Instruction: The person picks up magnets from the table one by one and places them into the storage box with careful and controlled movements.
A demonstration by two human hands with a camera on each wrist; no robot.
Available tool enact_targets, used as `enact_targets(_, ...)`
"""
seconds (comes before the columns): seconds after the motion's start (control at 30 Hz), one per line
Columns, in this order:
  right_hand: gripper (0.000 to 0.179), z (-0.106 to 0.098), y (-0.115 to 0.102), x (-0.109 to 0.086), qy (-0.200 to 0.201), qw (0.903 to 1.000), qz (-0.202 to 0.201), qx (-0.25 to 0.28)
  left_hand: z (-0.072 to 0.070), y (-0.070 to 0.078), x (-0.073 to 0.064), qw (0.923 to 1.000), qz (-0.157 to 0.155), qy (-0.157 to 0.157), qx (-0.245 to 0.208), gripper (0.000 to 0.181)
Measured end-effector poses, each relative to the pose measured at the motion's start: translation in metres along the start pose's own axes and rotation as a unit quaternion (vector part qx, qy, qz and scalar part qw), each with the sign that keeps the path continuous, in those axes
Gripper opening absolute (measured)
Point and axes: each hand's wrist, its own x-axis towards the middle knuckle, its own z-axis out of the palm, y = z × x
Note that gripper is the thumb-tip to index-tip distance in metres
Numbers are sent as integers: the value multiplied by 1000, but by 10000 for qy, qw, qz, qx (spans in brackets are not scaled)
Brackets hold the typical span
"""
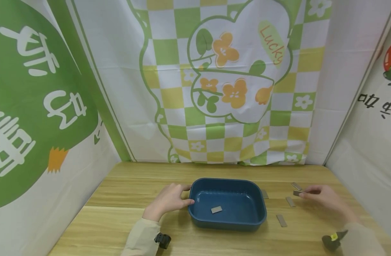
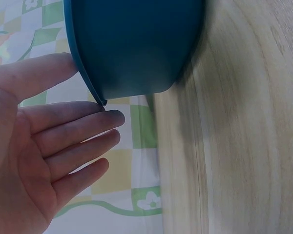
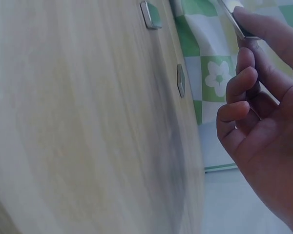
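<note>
Two hands at a blue box and small flat strips

Head view, clock directions read from the box (image 1: 227,224). At nine o'clock, the left hand (image 1: 170,201) has its thumb and index finger at the rim; its fingers are extended, the lower ones slightly spread in the left-wrist view, where the box is cropped above. How firmly they press cannot be told. At three o'clock, well apart from the box, the right hand (image 1: 325,199) pinches a strip (image 1: 298,193) between thumb and index finger, its other fingers curled; the right-wrist view cuts this strip off above. Of the loose strips (image 1: 290,202), one lies just beyond the pinched strip at twelve o'clock, two toward seven. Another strip (image 1: 265,194) is partly hidden behind the box wall. One more (image 1: 216,209) lies inside, toward eight o'clock. Both sleeves (image 1: 141,236) run out of frame.
</note>
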Motion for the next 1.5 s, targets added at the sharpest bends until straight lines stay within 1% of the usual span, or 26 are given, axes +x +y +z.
enact_targets(0.17, 39, 2, -4, 3, 21, 9999, -94, -120, 1, -1, 0, 10000, -1, 5, -2, 52)
enact_targets(0.37, 41, 6, -11, 7, 99, 9998, -143, -67, 2, -2, 1, 10000, 4, -1, 24, 52)
enact_targets(0.57, 34, 9, -18, 9, 114, 9994, -340, 17, 2, -1, 1, 10000, -24, -33, -22, 53)
enact_targets(0.77, 26, 12, -20, 12, 79, 9981, -570, 236, 1, -1, 1, 10000, -11, -40, 6, 54)
enact_targets(1.0, 27, 17, -22, 17, 142, 9978, -530, 373, 2, -1, 1, 10000, -26, -47, -1, 54)
enact_targets(1.2, 26, 19, -26, 19, 87, 9969, -619, 478, 1, -1, 1, 10000, -4, -56, -66, 54)
enact_targets(1.5, 26, 21, -32, 24, 148, 9967, -721, 328, 0, -2, 2, 10000, 16, -12, -73, 53)
